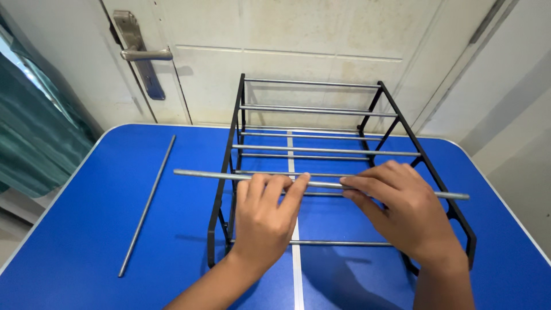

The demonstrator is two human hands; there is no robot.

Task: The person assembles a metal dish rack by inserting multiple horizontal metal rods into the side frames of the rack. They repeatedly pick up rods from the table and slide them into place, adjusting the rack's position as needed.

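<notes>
grey metal rod (321, 185) pinched by left hand (265, 217) and right hand (404, 209) over black rack (229, 150).

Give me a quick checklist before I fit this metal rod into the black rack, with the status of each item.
1. Both hands on the rod: ok. Left hand and right hand pinch the held rod.
2. Rod level: not ok, it slopes slightly down to the right.
3. Rod ends at the side frames: not ok, both ends overhang the black rack.
4. Rack standing flat on the blue table: ok.
5. Spare rod out of the way: ok, lying left of the rack.
6. Open sockets for the rod: cannot tell.
</notes>
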